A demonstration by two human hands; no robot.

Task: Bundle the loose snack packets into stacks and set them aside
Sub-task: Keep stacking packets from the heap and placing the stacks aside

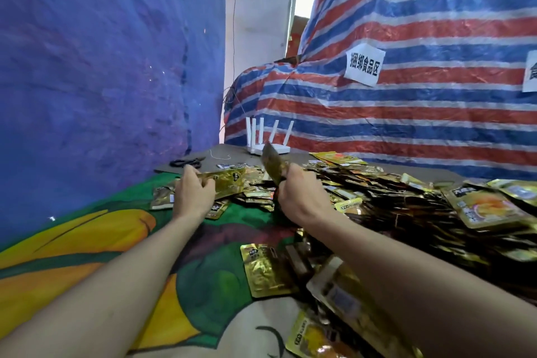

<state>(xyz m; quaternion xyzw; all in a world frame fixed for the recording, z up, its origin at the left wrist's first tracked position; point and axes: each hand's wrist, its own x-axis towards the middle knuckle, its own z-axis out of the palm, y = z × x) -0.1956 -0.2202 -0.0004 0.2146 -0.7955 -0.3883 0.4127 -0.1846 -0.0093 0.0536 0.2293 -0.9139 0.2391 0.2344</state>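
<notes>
Stage: gathering. L hand grips flat gold packets; R hand pinches one upright packet. Next, prob.: lay it on L's stack, edges squared.

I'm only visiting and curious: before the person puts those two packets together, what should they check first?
1. The left hand grips the gold packet: ok.
2. The right hand grips the upright packet: ok.
3. Both packets squared together: not ok, they are apart.
4. The scissors lie near the far edge: ok.
5. The white string long enough for tying: cannot tell.
</notes>
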